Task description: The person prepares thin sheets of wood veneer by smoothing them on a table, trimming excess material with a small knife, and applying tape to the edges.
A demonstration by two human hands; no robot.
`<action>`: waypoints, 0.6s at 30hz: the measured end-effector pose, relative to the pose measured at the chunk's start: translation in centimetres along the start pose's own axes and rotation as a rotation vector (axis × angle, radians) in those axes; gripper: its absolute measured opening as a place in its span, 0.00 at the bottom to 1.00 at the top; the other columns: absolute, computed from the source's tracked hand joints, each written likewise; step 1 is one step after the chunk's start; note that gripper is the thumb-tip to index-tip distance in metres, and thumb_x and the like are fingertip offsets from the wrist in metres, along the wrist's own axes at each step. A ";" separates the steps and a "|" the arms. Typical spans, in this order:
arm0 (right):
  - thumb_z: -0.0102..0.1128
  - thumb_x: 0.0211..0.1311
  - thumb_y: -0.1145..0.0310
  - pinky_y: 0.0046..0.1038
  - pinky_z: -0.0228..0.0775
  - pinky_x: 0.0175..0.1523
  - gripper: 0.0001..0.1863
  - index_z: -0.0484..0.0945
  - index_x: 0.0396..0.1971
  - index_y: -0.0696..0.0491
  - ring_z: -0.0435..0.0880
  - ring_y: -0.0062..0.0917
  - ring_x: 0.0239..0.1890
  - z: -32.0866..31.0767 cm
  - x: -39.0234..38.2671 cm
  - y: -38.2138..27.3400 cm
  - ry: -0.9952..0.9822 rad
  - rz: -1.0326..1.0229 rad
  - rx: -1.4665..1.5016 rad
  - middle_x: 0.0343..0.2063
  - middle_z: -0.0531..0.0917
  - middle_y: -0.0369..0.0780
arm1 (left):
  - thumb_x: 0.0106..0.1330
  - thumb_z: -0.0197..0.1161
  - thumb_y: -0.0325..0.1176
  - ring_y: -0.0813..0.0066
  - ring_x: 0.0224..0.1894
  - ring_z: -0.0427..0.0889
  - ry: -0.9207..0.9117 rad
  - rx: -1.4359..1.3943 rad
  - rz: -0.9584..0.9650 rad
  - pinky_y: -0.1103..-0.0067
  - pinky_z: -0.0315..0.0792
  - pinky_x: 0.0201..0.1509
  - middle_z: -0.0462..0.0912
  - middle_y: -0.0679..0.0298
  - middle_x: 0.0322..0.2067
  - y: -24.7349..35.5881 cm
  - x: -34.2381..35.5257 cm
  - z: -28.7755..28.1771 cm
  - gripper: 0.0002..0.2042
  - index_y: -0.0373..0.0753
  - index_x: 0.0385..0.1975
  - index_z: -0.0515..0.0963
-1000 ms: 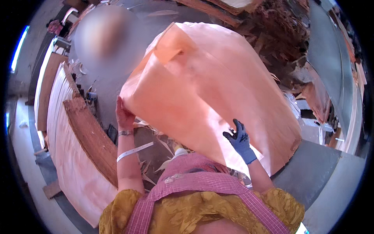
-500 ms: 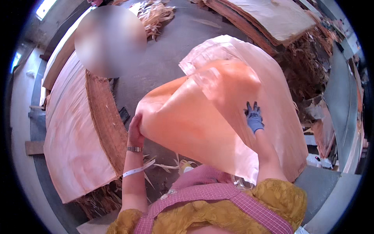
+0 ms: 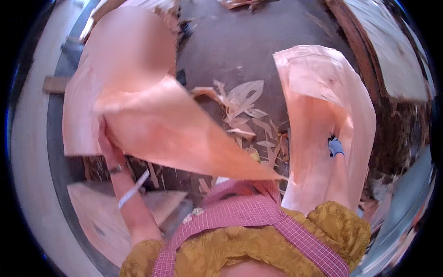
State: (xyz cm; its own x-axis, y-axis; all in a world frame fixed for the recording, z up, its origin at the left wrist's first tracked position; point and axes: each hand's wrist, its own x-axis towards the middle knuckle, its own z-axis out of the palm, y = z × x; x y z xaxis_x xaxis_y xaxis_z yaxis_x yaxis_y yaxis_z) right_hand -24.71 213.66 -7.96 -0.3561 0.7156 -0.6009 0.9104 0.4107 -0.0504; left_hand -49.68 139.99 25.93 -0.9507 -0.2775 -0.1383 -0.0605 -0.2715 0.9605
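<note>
My bare left hand [image 3: 108, 138], with a watch and white band on the arm, grips a thin, pale orange veneer sheet [image 3: 170, 134] stretched across the left half, its pointed corner reaching the middle. My right hand [image 3: 335, 145], in a blue-grey glove with dark fingertips, rests on a separate pile of pink veneer sheets [image 3: 360, 115] on the right, whose upper part has a folded flap [image 3: 318, 74]. Its fingers are small and partly hidden, so their grip is unclear.
Veneer scraps [image 3: 244, 106] litter the grey floor [image 3: 221, 41] ahead. A stack with a pale top [image 3: 397, 55] stands at upper right, with dark debris [image 3: 397, 134] below. Another pale sheet [image 3: 92, 217] lies at lower left. A blurred round patch hides the upper left.
My left hand has drawn the orange sheet leftward, separating it from the right-hand pile. My right hand has stayed on that pile, moving rightward in view. The view has shifted, showing more floor.
</note>
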 end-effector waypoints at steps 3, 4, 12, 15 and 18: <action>0.47 0.67 0.52 0.36 0.76 0.25 0.21 0.78 0.45 0.54 0.84 0.41 0.36 -0.1 1.1 -0.5 0.383 -0.624 -0.266 0.37 0.83 0.47 | 0.69 0.55 0.42 0.66 0.57 0.73 0.070 -0.010 0.015 0.70 0.68 0.62 0.74 0.58 0.56 3.3 0.1 -2.2 0.23 0.35 0.58 0.68; 0.51 0.66 0.55 0.26 0.72 0.20 0.18 0.80 0.45 0.52 0.84 0.33 0.39 0.0 0.0 -3.0 0.289 -0.765 -0.086 0.36 0.84 0.39 | 0.68 0.56 0.41 0.66 0.57 0.74 0.082 -0.037 0.064 0.70 0.68 0.62 0.74 0.58 0.56 4.0 0.1 -3.3 0.22 0.35 0.58 0.68; 0.66 0.57 0.66 0.22 0.69 0.52 0.27 0.72 0.56 0.57 0.75 0.19 0.47 2.9 -19.8 -33.0 -0.550 -1.280 0.590 0.53 0.77 0.36 | 0.66 0.59 0.37 0.66 0.54 0.76 0.248 -0.244 0.238 0.70 0.70 0.60 0.78 0.59 0.52 9.4 -2.6 -16.6 0.20 0.35 0.55 0.71; 0.71 0.52 0.64 0.22 0.68 0.54 0.34 0.69 0.59 0.57 0.74 0.17 0.51 5.4 -22.3 -42.8 -0.485 -1.433 0.391 0.56 0.73 0.36 | 0.67 0.58 0.38 0.67 0.53 0.77 0.439 -0.195 0.354 0.70 0.70 0.59 0.79 0.59 0.51 8.1 -2.8 -21.8 0.18 0.35 0.53 0.72; 0.75 0.49 0.66 0.21 0.70 0.50 0.40 0.64 0.62 0.56 0.77 0.19 0.45 10.8 -26.0 -49.8 -0.570 -1.748 0.266 0.56 0.73 0.38 | 0.69 0.56 0.40 0.69 0.54 0.76 0.528 -0.218 0.467 0.73 0.69 0.59 0.79 0.60 0.51 6.7 -5.6 -28.4 0.18 0.34 0.52 0.73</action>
State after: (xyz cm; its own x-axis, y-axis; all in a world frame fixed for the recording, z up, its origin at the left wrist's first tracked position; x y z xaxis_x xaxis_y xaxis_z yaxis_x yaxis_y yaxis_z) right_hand -58.55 168.45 1.59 -0.7560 -0.6460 0.1054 -0.3416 0.2521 -0.9054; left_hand -36.07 113.55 26.28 -0.5862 -0.8008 0.1229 0.4288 -0.1779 0.8857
